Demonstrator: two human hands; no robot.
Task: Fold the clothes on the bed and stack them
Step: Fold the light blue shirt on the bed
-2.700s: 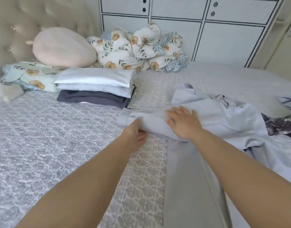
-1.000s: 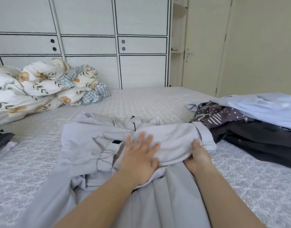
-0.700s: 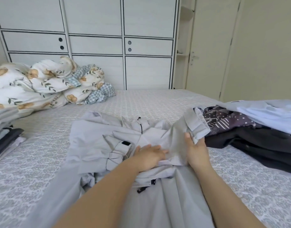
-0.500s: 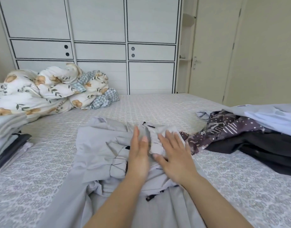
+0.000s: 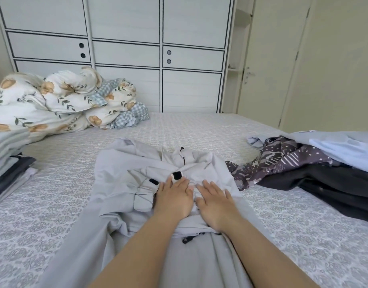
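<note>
A pale grey jacket [image 5: 125,175] with black trim lies spread in the middle of the bed, its sleeves folded inward. My left hand [image 5: 172,198] and my right hand [image 5: 215,201] lie flat side by side on its folded middle, fingers straight, pressing the cloth down. At the left edge sits a stack of folded clothes [image 5: 6,161]. On the right lies a loose pile of clothes [image 5: 303,165]: a dark patterned piece, a black one and a light blue one.
A floral duvet [image 5: 60,104] is bunched at the back left of the bed [image 5: 189,129]. White wardrobe doors [image 5: 125,50] stand behind the bed, and a closed door [image 5: 270,59] is at the right.
My right hand has let go of the jacket's right sleeve after folding it inward. Both hands have slid back toward me and now press flat on the folded middle.
</note>
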